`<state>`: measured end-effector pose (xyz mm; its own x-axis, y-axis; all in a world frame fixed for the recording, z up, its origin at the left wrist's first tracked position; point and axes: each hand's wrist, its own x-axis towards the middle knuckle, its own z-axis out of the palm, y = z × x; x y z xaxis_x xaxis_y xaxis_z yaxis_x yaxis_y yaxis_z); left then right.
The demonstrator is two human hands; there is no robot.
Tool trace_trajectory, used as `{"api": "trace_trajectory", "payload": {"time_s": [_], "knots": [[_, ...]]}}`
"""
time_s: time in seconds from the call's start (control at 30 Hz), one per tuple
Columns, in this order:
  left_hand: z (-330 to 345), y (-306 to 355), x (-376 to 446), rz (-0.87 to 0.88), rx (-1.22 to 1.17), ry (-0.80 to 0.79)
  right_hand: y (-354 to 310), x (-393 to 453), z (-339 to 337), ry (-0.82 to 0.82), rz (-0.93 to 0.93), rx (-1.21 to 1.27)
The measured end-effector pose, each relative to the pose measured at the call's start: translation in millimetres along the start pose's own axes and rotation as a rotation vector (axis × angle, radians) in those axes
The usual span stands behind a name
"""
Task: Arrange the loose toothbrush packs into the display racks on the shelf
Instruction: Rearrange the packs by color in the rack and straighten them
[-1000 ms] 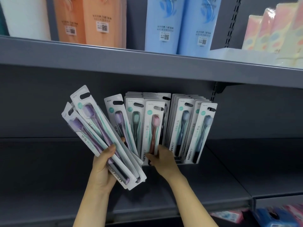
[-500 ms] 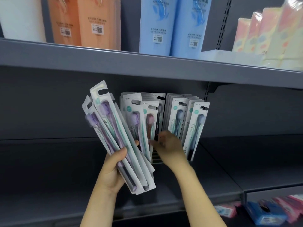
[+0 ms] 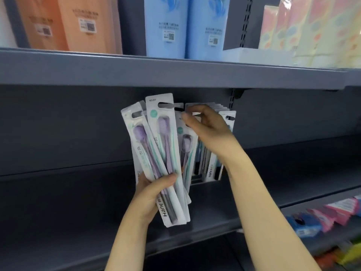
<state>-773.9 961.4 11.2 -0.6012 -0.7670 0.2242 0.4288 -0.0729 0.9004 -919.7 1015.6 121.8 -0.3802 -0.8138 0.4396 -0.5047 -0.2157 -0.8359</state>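
1. Sorting packs into the rack: L hand point(image 3: 151, 194) grips a fan of loose toothbrush packs point(image 3: 166, 163) by their lower ends, thumb across the front, fingers curled behind. Bundle held upright, tilted a bit left, in front of the shelf point(image 3: 78, 192) and just left of the rack.
2. R hand point(image 3: 207, 126) is up at the hang-tab end of the racked packs point(image 3: 212, 169); thumb and forefinger seem to pinch the top of one pack w/ a purple brush point(image 3: 185, 149), other fingers curled over the row behind. Blur there, so exact contact is a best guess.
3. Display rack itself is mostly hidden by packs & hands; only its base shows, approx at the shelf's back.
4. Step in hand, as I judge it: seating one pack into a rack row, w/ most loose ones yet to go.
5. Next move calls for: push that pack down till it stands square w/ its neighbours, then peel the front pack off the L-hand fan. Needs a light pinch at the tab so the fan doesn't slip.
6. Upper shelf carries orange point(image 3: 64, 24) and blue bags point(image 3: 166, 26); not part of the job.
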Motion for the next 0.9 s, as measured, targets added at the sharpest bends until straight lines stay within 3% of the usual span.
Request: {"api": "trace_trajectory", "payload": {"time_s": [0.13, 0.3, 0.57, 0.73, 0.9], "knots": [[4, -5, 6, -0.007, 0.006, -0.007, -10, 17, -29, -0.268, 0.048, -0.144], [13, -3, 23, 0.056, 0.046, 0.016, -9, 33, -42, -0.323, 0.03, -0.485], [10, -3, 30, 0.125, 0.006, 0.114, -5, 61, -53, -0.07, -0.053, -0.549], [10, -9, 26, 0.138, -0.017, 0.171, -12, 82, -45, -0.139, -0.081, -0.691], [11, -9, 24, 0.179, 0.06, 0.195, -5, 99, -36, -0.186, -0.094, -0.574]]}}
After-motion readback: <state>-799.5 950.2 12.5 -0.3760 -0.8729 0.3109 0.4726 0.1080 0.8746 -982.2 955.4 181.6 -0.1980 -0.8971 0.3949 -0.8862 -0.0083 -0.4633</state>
